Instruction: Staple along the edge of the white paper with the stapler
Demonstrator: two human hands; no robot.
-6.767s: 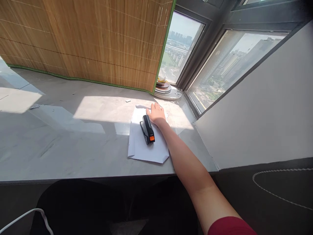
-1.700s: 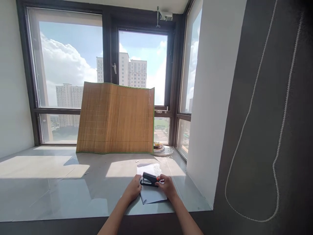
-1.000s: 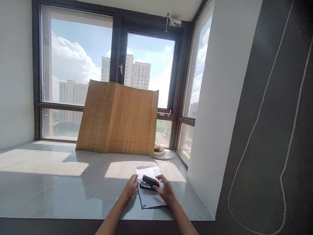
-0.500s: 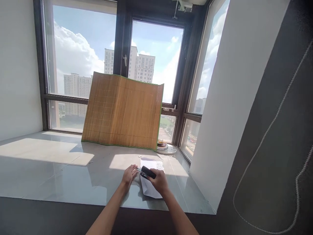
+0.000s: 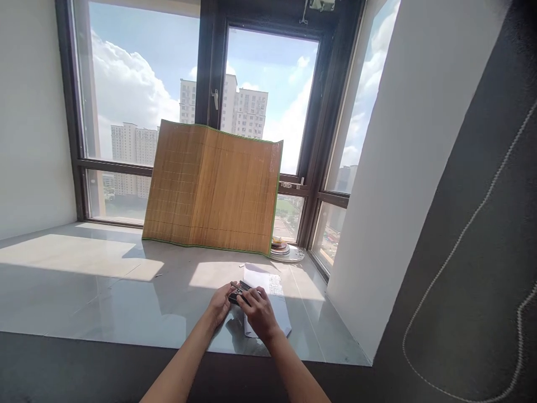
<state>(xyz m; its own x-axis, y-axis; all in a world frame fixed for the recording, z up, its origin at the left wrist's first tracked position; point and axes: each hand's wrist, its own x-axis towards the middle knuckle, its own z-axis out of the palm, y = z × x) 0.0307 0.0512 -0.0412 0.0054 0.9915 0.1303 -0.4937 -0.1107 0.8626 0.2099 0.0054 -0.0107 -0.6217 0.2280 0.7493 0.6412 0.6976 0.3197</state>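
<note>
A black stapler (image 5: 234, 299) with a metal inner part is between my two hands, just above the sill; its top appears lifted from its base. My left hand (image 5: 218, 307) holds its left end, with fingertips near the metal part. Over its right side lies my right hand (image 5: 260, 316), fingers bent around it and hiding much of the body. Beneath and behind the right hand, white sheets of paper (image 5: 277, 305) with print at the upper right lie on the sill. Whether loose staples are in the fingers is too small to tell.
A bamboo mat (image 5: 213, 193) with green edging leans against the window. Stacked plates (image 5: 282, 251) stand by its right corner. The pale glossy sill (image 5: 126, 310) ends at a front edge near my forearms. A beaded cord (image 5: 457, 229) hangs at the right.
My right hand has shifted left with the stapler, bringing it to my left hand. Both hands are now on the stapler, and its top and base look further apart.
</note>
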